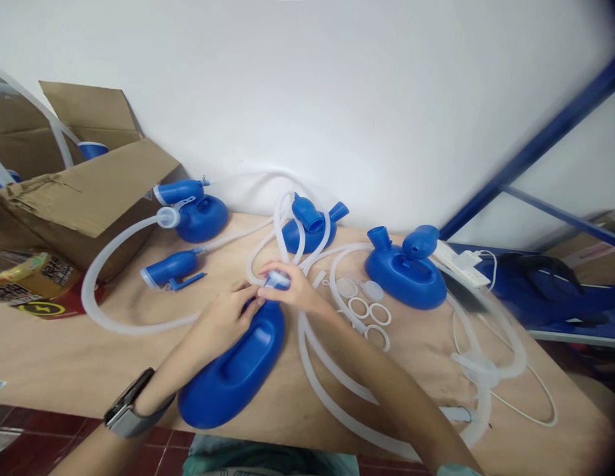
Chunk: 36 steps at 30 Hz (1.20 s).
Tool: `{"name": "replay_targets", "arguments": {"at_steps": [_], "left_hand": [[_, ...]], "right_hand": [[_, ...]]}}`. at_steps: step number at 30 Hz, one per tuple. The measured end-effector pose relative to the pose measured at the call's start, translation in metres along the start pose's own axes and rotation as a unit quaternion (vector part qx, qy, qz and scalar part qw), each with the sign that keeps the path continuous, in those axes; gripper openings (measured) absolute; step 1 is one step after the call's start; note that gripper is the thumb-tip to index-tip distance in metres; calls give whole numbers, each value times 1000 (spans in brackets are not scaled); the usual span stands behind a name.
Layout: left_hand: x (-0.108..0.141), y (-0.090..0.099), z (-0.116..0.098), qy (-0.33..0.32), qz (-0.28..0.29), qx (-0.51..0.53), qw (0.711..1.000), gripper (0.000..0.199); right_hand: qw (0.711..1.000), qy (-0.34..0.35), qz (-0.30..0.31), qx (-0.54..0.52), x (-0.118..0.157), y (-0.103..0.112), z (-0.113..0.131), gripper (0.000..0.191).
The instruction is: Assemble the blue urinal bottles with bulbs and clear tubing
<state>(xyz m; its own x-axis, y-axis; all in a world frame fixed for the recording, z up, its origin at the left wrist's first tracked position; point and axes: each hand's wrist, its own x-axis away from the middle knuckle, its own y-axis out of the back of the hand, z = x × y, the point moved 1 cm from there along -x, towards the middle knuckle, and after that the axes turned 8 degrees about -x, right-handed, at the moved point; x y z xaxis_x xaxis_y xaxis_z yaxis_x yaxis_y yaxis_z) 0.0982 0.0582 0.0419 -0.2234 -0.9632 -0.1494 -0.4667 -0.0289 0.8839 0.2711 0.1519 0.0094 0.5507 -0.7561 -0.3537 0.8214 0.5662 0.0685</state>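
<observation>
A blue plastic urinal bottle (238, 377) lies on the table's near side, its neck pointing away from me. My left hand (232, 307) has its fingers wrapped around the neck end. At the mouth, the fingers of my right hand (297, 291) close on a whitish translucent cap (277, 277), which touches the neck; how far it sits on is hidden by my fingers. Pale flexible tubes (331, 360) run beside and under my right forearm. White rings (378, 314) and translucent discs (372, 290) lie to the right of my right hand.
More blue bottles (406, 277) stand toward the wall, and a blue funnel-shaped head (173, 268) lies left. An open cardboard box (104, 192) with blue parts fills the left. A white power strip (463, 264) sits at the right, near a blue metal frame (530, 135).
</observation>
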Motion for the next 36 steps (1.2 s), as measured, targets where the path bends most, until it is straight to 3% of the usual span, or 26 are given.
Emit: {"name": "replay_targets", "arguments": {"at_steps": [3,11,20,27,36], "left_hand": [[-4,-2,6,23,-6,56,998,36],[-3,-2,8,99,-33,114,988,31],[4,-1,4,69,-57,92,992,24],[-3,-1,5,47,-22,48,998,25],[-14,-2,19,29,28,178,983,27]], "right_hand": [[999,-5,26,26,4,3,-4,44],[998,-12,-36,40,9,-4,-16,42],[999,6,-3,50,8,1,-8,44],[999,-16,5,27,6,0,-11,43],[998,-14,10,60,11,3,-11,40]]}}
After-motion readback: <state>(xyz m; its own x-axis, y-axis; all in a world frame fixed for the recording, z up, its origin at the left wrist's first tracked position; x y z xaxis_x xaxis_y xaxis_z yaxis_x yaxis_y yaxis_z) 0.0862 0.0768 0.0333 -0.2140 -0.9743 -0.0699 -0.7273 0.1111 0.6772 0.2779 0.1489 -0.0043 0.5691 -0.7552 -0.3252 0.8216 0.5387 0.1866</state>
